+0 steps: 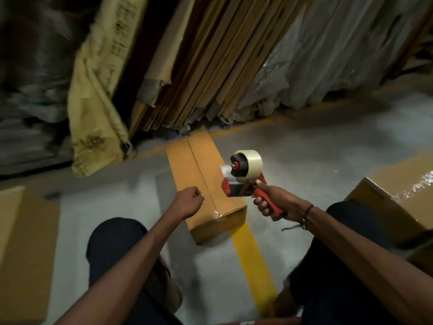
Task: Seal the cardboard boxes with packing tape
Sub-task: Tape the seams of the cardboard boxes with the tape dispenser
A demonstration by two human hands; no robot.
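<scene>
The long cardboard box (201, 181) lies on the smooth grey floor (304, 160) between the knees, over a yellow painted stripe (253, 261), its matte flaps meeting at a straight centre seam with glossy clear tape at the near end. The right hand (274, 200) grips the red-handled tape dispenser (246, 179) with its round translucent roll, just right of the box. The left hand (188, 202) is a clenched fist holding nothing, over the box's near left edge.

right hand (271, 199) grips a red tape dispenser (246, 177) over the long cardboard box (199, 174); left hand (188, 201) fisted.
</scene>
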